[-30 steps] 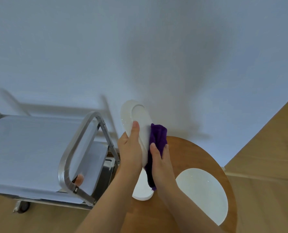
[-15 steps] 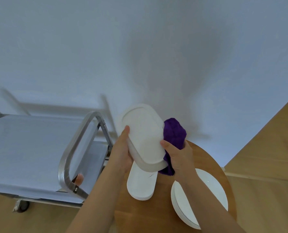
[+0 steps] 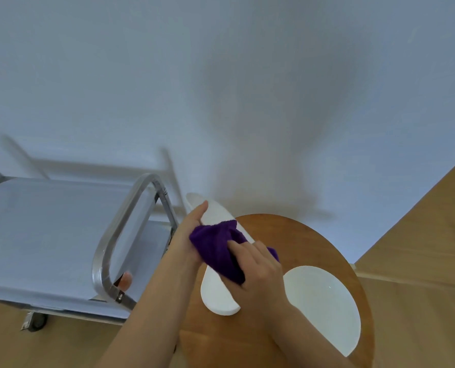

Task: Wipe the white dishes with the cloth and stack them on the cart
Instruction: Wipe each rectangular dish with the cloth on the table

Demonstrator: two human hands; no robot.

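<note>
Two hands are busy over the round wooden table (image 3: 314, 243), but start at the left side, where the metal cart (image 3: 130, 221) stands with its flat top shelf (image 3: 43, 235) bare and wide open. Its bent handle rail rises at the end closest to the table, so a dish going onto the cart has to pass over or around that rail. Just right of the rail is the left hand (image 3: 187, 235). Its fingers are closed on the left edge of a long white oval dish (image 3: 215, 212), which is held up off the table and tipped on its side. The long way of the dish runs from the wall toward the person. Next comes the purple cloth (image 3: 215, 251), bunched up and pressed on the dish. The right hand (image 3: 258, 266) is closed on the cloth and pushes it against the dish. Under the hands, a second long white dish (image 3: 217, 293) lies flat on the table. Farther right a round white plate (image 3: 324, 306) lies flat too, close to the table's right edge. The left hand is nearer the cart, so I think it would carry the held dish over there once wiping is done. The cart holds no dishes, so the job looks early.
</note>
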